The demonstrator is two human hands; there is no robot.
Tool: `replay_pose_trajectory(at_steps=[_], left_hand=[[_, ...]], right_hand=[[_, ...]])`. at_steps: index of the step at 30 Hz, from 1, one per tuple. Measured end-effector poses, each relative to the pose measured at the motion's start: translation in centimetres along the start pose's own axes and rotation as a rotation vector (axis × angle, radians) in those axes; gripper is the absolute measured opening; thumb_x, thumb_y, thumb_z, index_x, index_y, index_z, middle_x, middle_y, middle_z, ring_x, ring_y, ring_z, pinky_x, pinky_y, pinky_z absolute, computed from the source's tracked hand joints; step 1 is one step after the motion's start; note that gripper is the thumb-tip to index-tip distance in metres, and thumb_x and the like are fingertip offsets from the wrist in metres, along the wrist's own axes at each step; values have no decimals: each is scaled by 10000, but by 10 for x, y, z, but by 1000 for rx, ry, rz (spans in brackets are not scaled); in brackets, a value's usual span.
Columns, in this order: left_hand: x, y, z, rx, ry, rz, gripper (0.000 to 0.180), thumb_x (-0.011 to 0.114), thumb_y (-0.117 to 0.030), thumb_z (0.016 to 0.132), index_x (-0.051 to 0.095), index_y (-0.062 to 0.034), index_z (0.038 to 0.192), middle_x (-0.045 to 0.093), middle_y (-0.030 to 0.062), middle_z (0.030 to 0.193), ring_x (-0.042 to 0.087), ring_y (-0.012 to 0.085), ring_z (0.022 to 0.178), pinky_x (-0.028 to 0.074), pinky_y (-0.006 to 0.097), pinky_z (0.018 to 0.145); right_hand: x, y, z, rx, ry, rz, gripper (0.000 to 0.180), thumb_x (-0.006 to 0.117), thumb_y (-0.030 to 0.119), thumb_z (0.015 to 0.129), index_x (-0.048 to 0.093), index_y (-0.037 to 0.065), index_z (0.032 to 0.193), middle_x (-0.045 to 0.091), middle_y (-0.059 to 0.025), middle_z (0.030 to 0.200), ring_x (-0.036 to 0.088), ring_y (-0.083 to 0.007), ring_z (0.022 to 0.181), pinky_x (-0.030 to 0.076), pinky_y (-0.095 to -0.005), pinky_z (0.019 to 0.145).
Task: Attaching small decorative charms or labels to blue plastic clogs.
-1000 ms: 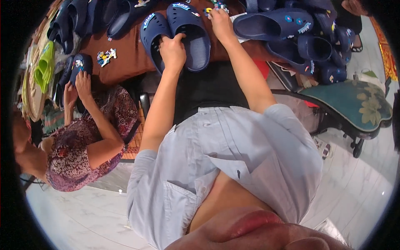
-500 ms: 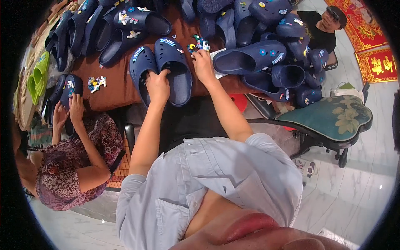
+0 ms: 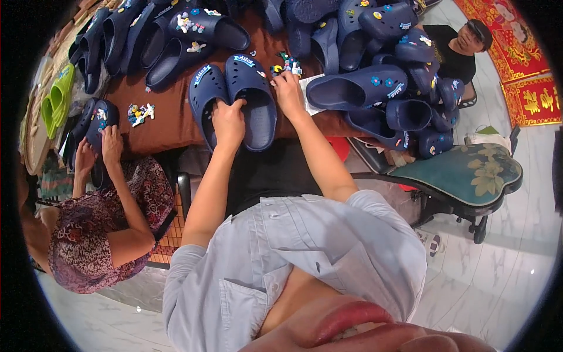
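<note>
At twelve o'clock, navy clog pair (image 3: 234, 100) — long axes running six-to-twelve; left hand (image 3: 227, 120) grips heels, right hand (image 3: 288, 91) pinches charms (image 3: 285, 63); red-gold banners (image 3: 516, 53) at two.

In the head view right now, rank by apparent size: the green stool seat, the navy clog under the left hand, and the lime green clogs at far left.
1. Green stool seat.
2. Navy clog under the left hand.
3. Lime green clogs, which sit near the fisheye rim, so their rank is unsure.

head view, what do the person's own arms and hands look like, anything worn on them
Both forearms come up bare from short, loose sleeves of a pale blue-grey button shirt with a chest pocket. The left hand and right hand are bare: no gloves, and no watch, ring or bracelet shows at this size. No markings are visible on either arm.
</note>
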State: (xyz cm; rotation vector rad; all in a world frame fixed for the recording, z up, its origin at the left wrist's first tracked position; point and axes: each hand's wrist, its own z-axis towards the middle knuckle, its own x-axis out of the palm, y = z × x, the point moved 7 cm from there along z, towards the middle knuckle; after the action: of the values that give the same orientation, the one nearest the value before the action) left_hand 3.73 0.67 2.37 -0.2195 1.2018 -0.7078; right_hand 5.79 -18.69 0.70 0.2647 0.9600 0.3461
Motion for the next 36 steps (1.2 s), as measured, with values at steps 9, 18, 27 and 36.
replay_pose_trajectory(at_steps=[9,18,27,36], left_hand=[[-4,-3,1,38,1,12,262,630,-57,791,710,-140,1026,537,236,957,575,410,901,484,479,782],[-47,-25,-12,106,74,43,382,663,-157,857,637,-180,1238,580,252,1011,603,413,919,487,476,797],[-77,-37,-20,87,15,-373,302,657,-50,856,654,-72,1157,644,143,1044,654,302,893,513,356,773],[-65,-25,-20,-59,78,-748,143,654,-15,863,682,14,1000,688,99,897,654,163,802,498,262,729]], right_hand=[[-13,1,1,0,-123,49,59,551,62,885,592,21,895,577,-169,890,559,-368,880,462,-456,759],[-63,35,-14,133,-229,420,72,634,39,873,634,-7,928,675,-127,847,666,-245,756,498,-326,678],[-77,102,-51,103,-1,656,90,666,23,814,645,9,900,623,-105,843,609,-244,790,474,-328,668],[-49,92,-57,332,65,964,89,677,49,843,648,11,918,636,-55,829,608,-133,730,450,-272,626]])
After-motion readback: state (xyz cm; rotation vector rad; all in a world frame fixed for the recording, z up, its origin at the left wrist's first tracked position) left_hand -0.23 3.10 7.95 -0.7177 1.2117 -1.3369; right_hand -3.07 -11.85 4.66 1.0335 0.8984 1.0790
